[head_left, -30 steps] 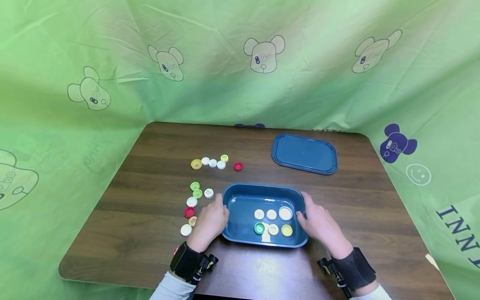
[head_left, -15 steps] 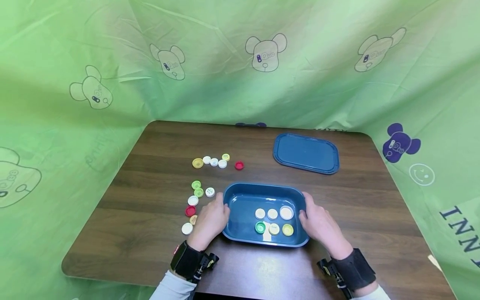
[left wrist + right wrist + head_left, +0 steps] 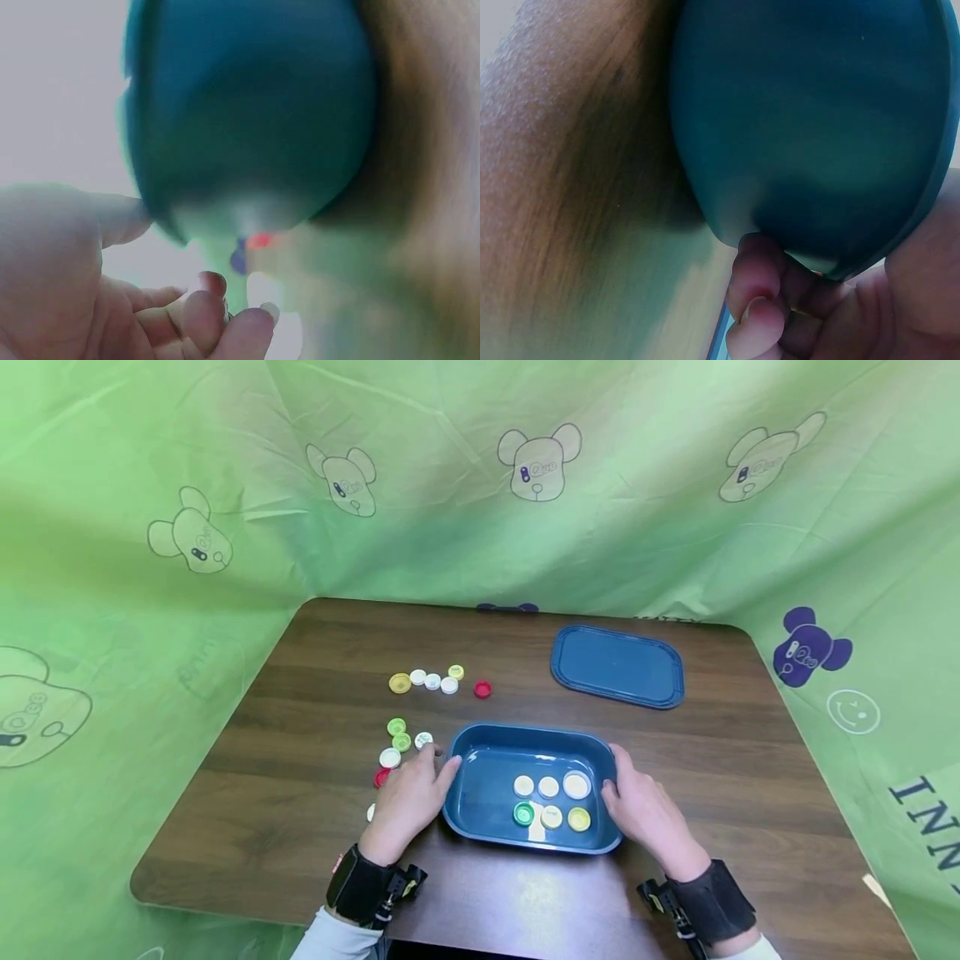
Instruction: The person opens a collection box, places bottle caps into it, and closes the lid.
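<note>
A blue rectangular tray (image 3: 480, 777) sits on the table, holding several bottle caps such as a green cap (image 3: 523, 813), a yellow cap (image 3: 578, 819) and a large white cap (image 3: 577, 785). At its right end, my right hand (image 3: 647, 814) grips the rim, fingers against the outer wall (image 3: 802, 135) in the right wrist view. My left hand (image 3: 408, 797) is at the left end. Its thumb is close to the rim, while the other fingers stand apart from the wall (image 3: 255, 135) in the left wrist view, loosely bent and holding nothing. Whether that thumb touches is unclear.
Left of the tray lies a column of caps, including green caps (image 3: 396, 727), a white cap (image 3: 389, 757) and a red cap (image 3: 382, 777) partly behind my left hand. Farther back runs a row with a gold cap (image 3: 400, 683) and another red cap (image 3: 482, 689). A flat blue lid (image 3: 617, 666) lies back right.
My left hand has loosened from the tray's left end and shifted slightly left, now covering some caps. The right hand keeps its grip. The whole head view has drifted slightly.
</note>
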### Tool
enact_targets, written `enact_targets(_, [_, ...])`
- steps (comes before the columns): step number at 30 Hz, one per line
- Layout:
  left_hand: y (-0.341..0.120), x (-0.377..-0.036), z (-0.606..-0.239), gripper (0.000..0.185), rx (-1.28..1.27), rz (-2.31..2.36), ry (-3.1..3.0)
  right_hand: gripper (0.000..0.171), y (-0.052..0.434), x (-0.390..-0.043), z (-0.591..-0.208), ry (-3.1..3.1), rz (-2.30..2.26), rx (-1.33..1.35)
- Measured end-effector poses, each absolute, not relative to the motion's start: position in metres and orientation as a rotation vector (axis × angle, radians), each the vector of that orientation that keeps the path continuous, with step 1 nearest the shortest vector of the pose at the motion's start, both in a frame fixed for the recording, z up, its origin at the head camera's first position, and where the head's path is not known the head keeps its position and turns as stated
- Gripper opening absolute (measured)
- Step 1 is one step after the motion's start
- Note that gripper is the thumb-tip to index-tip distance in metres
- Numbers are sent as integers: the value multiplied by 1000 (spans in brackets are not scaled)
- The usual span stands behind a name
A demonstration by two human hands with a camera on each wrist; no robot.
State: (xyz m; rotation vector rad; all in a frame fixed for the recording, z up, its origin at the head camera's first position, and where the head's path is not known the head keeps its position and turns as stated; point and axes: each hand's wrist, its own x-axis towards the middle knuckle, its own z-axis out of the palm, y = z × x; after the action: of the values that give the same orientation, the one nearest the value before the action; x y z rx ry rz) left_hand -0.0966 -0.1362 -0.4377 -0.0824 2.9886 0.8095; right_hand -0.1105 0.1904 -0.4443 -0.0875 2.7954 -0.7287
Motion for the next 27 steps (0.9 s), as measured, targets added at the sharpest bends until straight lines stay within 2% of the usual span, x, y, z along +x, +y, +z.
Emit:
enact_targets(10, [-191,-72,-418,30,-206,767,3130,62,191,-111,-443,2799,-718,-110])
enact_targets(14, [-200,-62,-417,35,-256,759,3107,62,191,-113,-441,2793,-714,-111])
enact_targets(21, [-199,-54,-423,61,-261,659,2988,63,192,-114,-441,2787,-705,-103])
enact_targets(27, [-200,-50,-431,47,-241,618,2922,63,191,-114,-441,2785,-692,-101])
